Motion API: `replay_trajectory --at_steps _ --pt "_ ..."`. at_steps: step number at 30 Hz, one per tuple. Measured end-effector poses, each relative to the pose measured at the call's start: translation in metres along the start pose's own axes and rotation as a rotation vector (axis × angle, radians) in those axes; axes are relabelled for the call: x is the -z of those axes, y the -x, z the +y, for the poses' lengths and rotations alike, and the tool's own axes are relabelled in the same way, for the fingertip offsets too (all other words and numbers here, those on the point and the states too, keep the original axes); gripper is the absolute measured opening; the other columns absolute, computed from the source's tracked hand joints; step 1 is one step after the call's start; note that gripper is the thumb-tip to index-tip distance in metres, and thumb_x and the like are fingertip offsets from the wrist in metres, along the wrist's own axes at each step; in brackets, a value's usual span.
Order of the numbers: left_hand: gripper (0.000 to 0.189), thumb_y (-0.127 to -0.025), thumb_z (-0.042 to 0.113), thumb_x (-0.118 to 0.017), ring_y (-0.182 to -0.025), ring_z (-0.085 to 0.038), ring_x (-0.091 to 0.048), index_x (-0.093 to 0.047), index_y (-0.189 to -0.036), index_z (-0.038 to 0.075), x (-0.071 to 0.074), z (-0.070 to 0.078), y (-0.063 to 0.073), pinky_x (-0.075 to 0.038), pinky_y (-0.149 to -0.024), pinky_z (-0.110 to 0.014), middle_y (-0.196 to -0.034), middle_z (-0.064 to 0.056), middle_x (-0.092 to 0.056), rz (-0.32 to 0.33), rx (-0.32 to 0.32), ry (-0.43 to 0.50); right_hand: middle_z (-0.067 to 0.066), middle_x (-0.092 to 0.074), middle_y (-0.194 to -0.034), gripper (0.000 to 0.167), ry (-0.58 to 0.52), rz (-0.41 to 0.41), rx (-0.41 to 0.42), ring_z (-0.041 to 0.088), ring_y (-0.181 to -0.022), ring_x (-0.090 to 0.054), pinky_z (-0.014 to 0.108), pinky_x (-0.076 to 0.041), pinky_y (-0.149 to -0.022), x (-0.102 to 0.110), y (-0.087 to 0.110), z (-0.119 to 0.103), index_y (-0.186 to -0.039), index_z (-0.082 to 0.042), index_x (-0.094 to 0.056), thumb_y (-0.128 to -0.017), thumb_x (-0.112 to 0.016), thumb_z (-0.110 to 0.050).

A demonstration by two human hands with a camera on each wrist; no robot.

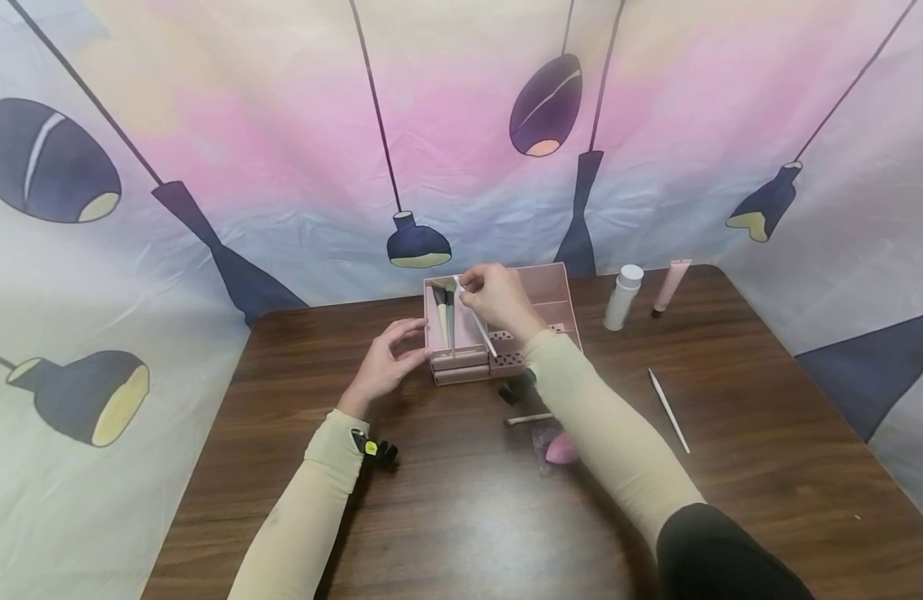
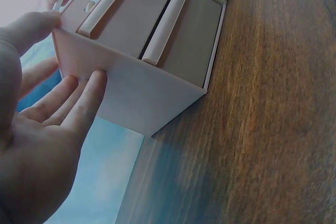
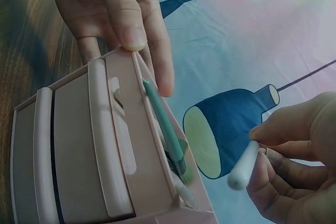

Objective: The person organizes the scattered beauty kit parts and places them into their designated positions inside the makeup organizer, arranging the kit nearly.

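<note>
A pink makeup organizer (image 1: pixel 461 377) with two drawers stands at the back of the table. My right hand (image 1: pixel 499 293) pinches a slim white stick (image 1: pixel 482 332), tilted over the organizer's upper left compartment. In the right wrist view its rounded end (image 3: pixel 242 170) points toward the camera; the other end is hidden by the fingers. Inside that compartment lean a cream-handled brush (image 1: pixel 442 321) and a green-handled brush (image 3: pixel 165 124). My left hand (image 1: pixel 389 362) rests against the organizer's left side, its fingers (image 2: pixel 90 98) fairly straight on the wall and thumb at the upper front edge.
Right of the organizer stand a white bottle (image 1: pixel 622 298) and a pink tube (image 1: pixel 671 288). A white pencil-like stick (image 1: pixel 669 410) lies on the wooden table (image 1: pixel 431 517). Near my right forearm lie another brush (image 1: pixel 529 418) and a pink sponge (image 1: pixel 561 450) beside clear plastic. A printed cloth (image 1: pixel 281 125) hangs behind.
</note>
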State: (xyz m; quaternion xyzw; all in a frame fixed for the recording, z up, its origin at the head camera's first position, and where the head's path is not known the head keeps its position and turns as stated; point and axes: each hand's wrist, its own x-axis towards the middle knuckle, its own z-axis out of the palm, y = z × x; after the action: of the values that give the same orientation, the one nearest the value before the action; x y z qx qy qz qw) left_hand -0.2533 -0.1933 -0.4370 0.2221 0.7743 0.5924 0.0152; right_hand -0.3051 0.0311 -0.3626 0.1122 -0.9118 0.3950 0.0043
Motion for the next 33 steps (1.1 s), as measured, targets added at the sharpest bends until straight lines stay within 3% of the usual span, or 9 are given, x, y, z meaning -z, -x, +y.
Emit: replay_trajectory --at_steps 2,11,20,27,33 --pt "0.051 -0.089 -0.002 -0.067 -0.128 -0.043 -0.045 -0.047 -0.135 -0.012 0.0 0.0 0.0 -0.054 -0.1 -0.031 -0.138 -0.026 -0.043 0.004 -0.008 -0.006 0.001 -0.072 -0.101 0.025 -0.008 0.0 -0.004 0.016 -0.087 -0.066 0.025 -0.058 -0.075 -0.001 -0.003 -0.001 -0.112 -0.013 -0.07 -0.087 -0.071 -0.018" --pt "0.052 -0.089 0.0 -0.068 -0.129 -0.038 -0.046 -0.05 -0.137 -0.005 0.003 -0.027 -0.005 -0.053 -0.101 -0.031 -0.141 -0.022 -0.043 0.018 0.003 0.014 0.0 -0.072 -0.098 0.022 -0.028 0.018 -0.07 0.015 -0.088 -0.065 0.026 -0.058 -0.076 -0.007 -0.014 0.002 -0.108 -0.014 -0.072 -0.087 -0.071 -0.017" --pt "0.051 -0.088 0.002 -0.069 -0.128 -0.036 -0.048 -0.052 -0.136 -0.003 0.003 -0.028 -0.005 -0.054 -0.099 -0.027 -0.139 -0.019 -0.045 0.02 -0.008 0.014 0.002 -0.072 -0.099 0.019 -0.063 0.044 -0.121 0.017 -0.086 -0.066 0.025 -0.059 -0.071 -0.012 -0.025 0.012 -0.107 -0.012 -0.072 -0.088 -0.072 -0.017" --pt "0.052 -0.088 -0.005 -0.066 -0.129 -0.041 -0.045 -0.047 -0.137 -0.009 0.002 -0.027 -0.007 -0.053 -0.101 -0.031 -0.141 -0.026 -0.041 0.006 0.0 0.02 0.002 -0.073 -0.1 0.021 -0.036 0.075 -0.092 0.017 -0.089 -0.066 0.029 -0.059 -0.077 -0.012 -0.028 0.02 -0.105 -0.013 -0.073 -0.089 -0.071 -0.027" --pt "0.052 -0.089 0.002 -0.069 -0.129 -0.037 -0.047 -0.05 -0.137 -0.004 0.002 -0.027 -0.005 -0.053 -0.1 -0.028 -0.14 -0.021 -0.044 0.021 -0.001 0.007 0.001 -0.072 -0.099 0.022 -0.029 0.078 -0.079 0.018 -0.091 -0.066 0.032 -0.059 -0.079 -0.008 -0.025 0.022 -0.106 -0.013 -0.073 -0.091 -0.069 -0.028"
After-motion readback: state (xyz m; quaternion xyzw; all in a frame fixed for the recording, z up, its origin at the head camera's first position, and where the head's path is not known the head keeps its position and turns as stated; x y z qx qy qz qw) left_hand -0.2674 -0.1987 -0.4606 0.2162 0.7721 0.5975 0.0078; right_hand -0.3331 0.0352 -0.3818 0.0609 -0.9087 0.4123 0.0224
